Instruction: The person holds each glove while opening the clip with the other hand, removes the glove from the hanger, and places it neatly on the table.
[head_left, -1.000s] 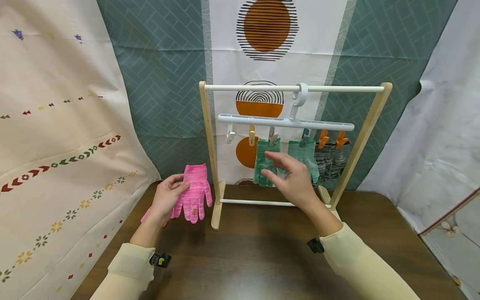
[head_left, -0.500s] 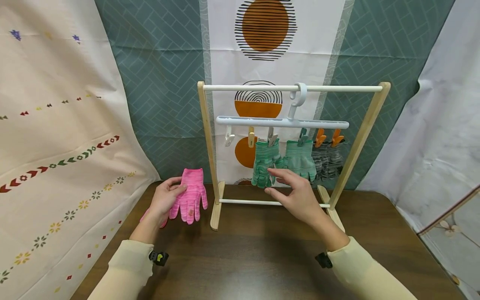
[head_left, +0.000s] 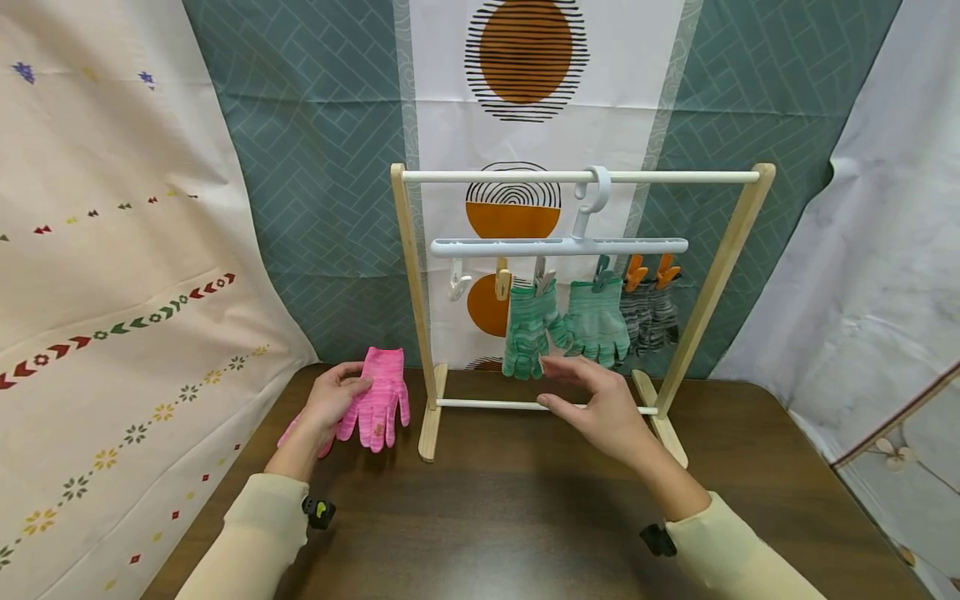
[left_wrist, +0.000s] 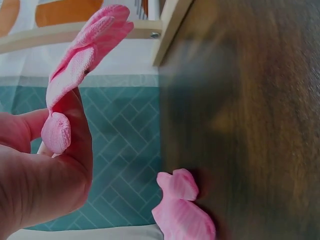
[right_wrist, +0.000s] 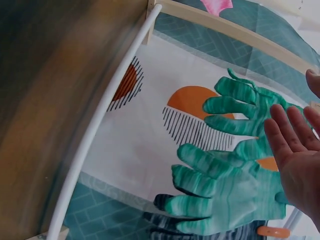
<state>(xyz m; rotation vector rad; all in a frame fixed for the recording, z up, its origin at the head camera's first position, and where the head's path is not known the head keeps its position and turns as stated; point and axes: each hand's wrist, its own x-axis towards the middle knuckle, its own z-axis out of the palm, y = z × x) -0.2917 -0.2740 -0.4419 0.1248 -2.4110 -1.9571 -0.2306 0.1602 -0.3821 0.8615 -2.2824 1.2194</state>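
In the head view my left hand [head_left: 328, 404] pinches a pink knit glove [head_left: 384, 392] between thumb and fingers, its fingers pointing down. A second pink glove [left_wrist: 184, 210] lies on the table below that hand, as the left wrist view shows. My right hand [head_left: 603, 410] holds nothing; its thumb and fingers are spread apart just below and in front of the hanging green gloves. One green glove [head_left: 527, 333] hangs from a grey clip, and another green glove [head_left: 596, 321] from a dark teal clip. The right wrist view shows my right fingers [right_wrist: 295, 130] beside them.
A wooden rack [head_left: 408, 258] stands on the brown table [head_left: 480, 517]. From its top bar hangs a pale blue hanger [head_left: 510, 247]. A white clip [head_left: 458, 282] and a yellow clip [head_left: 502, 282] hold nothing. Dark striped gloves [head_left: 649, 317] hang from orange clips [head_left: 636, 272] at the right.
My right hand has moved down and a little right, away from the green gloves' upper part. The left hand has lowered slightly with the pink glove. The hanger has swung a little.
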